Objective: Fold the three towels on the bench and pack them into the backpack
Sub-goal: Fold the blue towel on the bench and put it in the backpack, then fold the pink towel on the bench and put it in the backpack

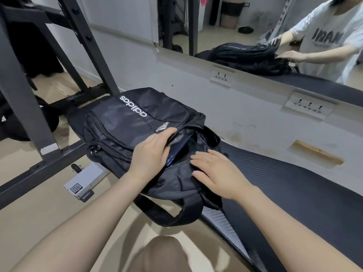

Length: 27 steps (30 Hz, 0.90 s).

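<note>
Backpack [137,126] lies mid-frame on the bench [294,193], main compartment unzipped; left hand [151,154] grips the flap edge, holding it up; right hand [218,171] presses flat, fingers straight, on the lower panel; dark blue towel [177,152] barely visible inside; risk: flap slips and closes the mouth, or the backpack slides off the bench's near edge.

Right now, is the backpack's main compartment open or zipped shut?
Open: the backpack gapes at its top, the left hand holding the flap up, dark lining visible inside.

Black Adidas backpack [125,122] lying on worktop [294,183], left hand [151,154] gripping its open zipper edge, right hand [218,171] flat on its back panel
</note>
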{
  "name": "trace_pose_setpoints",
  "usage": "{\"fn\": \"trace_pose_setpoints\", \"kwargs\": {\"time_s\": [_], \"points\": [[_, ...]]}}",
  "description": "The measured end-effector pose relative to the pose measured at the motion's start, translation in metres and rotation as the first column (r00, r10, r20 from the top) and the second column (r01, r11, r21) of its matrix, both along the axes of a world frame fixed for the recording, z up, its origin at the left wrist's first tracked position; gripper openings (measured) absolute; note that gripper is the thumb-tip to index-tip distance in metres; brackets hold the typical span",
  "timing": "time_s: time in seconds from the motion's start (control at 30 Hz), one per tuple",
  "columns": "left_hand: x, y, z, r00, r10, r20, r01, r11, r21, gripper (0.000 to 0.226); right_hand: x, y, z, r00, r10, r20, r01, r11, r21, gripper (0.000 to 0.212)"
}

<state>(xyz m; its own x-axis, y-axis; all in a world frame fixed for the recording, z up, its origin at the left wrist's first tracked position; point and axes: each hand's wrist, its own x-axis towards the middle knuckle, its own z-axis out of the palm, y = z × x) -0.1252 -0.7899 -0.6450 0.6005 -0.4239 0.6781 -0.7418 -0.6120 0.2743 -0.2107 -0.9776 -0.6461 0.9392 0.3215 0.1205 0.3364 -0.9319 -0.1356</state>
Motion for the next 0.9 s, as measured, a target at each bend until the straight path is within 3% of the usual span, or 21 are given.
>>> {"fn": "trace_pose_setpoints", "kwargs": {"time_s": [0.07, 0.13, 0.23, 0.3, 0.37, 0.53, 0.63, 0.73, 0.9], "points": [[-0.006, -0.008, -0.01, 0.999, -0.035, 0.016, 0.033, 0.994, 0.105, 0.04, -0.019, -0.019, 0.003, 0.99, -0.03, 0.135, 0.032, 0.999, -0.012, 0.069], [-0.012, -0.013, -0.019, 0.998, -0.059, -0.015, 0.061, 0.972, 0.227, 0.048, -0.028, -0.03, 0.007, 0.983, -0.057, 0.176, 0.06, 0.998, -0.011, 0.064], [-0.024, -0.014, -0.023, 0.997, -0.051, -0.062, 0.075, 0.876, 0.476, 0.042, -0.038, -0.035, 0.021, 0.987, -0.062, 0.147, 0.066, 0.998, -0.025, 0.046], [-0.036, -0.014, -0.005, 0.973, 0.01, -0.232, 0.128, 0.811, 0.571, 0.044, -0.048, -0.035, 0.041, 0.994, -0.07, 0.086, 0.074, 0.996, -0.05, 0.037], [-0.052, -0.015, 0.031, 0.901, 0.119, -0.418, 0.167, 0.793, 0.585, 0.049, -0.061, -0.034, 0.074, 0.998, -0.065, 0.003, 0.065, 0.996, -0.06, 0.037], [-0.101, -0.011, 0.167, 0.817, 0.2, -0.541, 0.124, 0.855, 0.503, 0.038, -0.102, -0.036, 0.196, 0.993, -0.043, -0.111, 0.031, 0.994, -0.107, 0.04], [-0.143, 0.007, 0.26, 0.781, 0.219, -0.586, 0.102, 0.879, 0.465, 0.033, -0.13, -0.028, 0.287, 0.98, -0.002, -0.201, -0.036, 0.982, -0.184, 0.038], [-0.194, 0.039, 0.344, 0.736, 0.275, -0.619, 0.015, 0.907, 0.421, 0.029, -0.154, -0.004, 0.369, 0.975, 0.033, -0.219, -0.068, 0.986, -0.153, 0.037], [-0.268, 0.114, 0.426, 0.685, 0.381, -0.621, -0.16, 0.91, 0.383, 0.024, -0.183, 0.067, 0.447, 0.961, 0.183, -0.209, -0.205, 0.975, -0.09, 0.036]]}}
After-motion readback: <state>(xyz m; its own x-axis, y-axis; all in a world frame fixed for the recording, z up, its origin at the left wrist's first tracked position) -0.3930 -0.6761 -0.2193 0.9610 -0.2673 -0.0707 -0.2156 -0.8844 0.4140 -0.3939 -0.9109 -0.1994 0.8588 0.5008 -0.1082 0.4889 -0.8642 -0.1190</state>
